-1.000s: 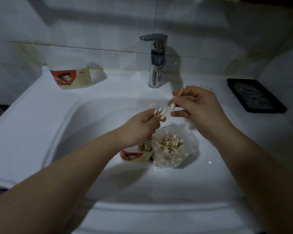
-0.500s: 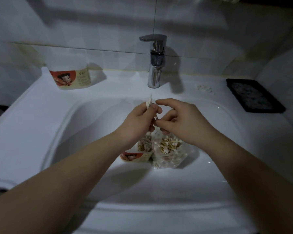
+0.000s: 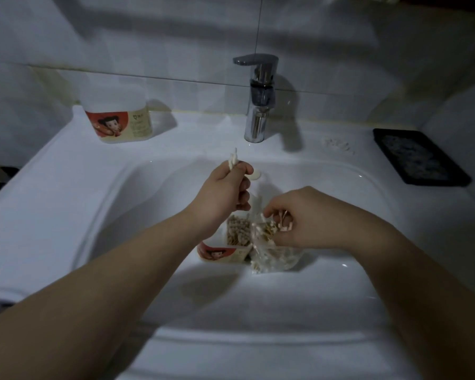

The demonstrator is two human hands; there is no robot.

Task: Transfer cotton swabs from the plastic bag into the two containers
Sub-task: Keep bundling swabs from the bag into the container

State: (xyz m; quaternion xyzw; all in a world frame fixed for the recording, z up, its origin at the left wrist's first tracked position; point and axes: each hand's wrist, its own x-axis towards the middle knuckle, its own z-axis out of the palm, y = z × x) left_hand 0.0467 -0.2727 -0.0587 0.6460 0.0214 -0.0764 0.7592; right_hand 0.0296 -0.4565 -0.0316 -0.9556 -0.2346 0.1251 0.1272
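Head view, looking down into a white sink (image 3: pixel 66 201). Left grip (image 3: pixel 225 193) raised over the basin, fingers curled round a small bundle of cotton swabs (image 3: pixel 233 160), white tips poking up past the knuckles. Right grip (image 3: pixel 313 218) lower and to the right, fingertips pinched on a few more swabs (image 3: pixel 283 222) at the mouth of the plastic bag (image 3: pixel 277 259). Bag lying on the basin floor, crumpled, with many swabs left inside. Just beside it on the left, touching or nearly so, an open container (image 3: pixel 225 255) with a red cartoon label, standing in the basin and already packed with upright swab heads (image 3: pixel 239 231). Partly hidden behind the left wrist. Second container (image 3: pixel 118 123), same label, well apart on the back left ledge of the sink against the tiled wall; contents not possible to tell. Chrome faucet (image 3: pixel 259 105) at the back centre. Black tray (image 3: pixel 420 157) on the right ledge. Dim light, soft shadows under both forearms.
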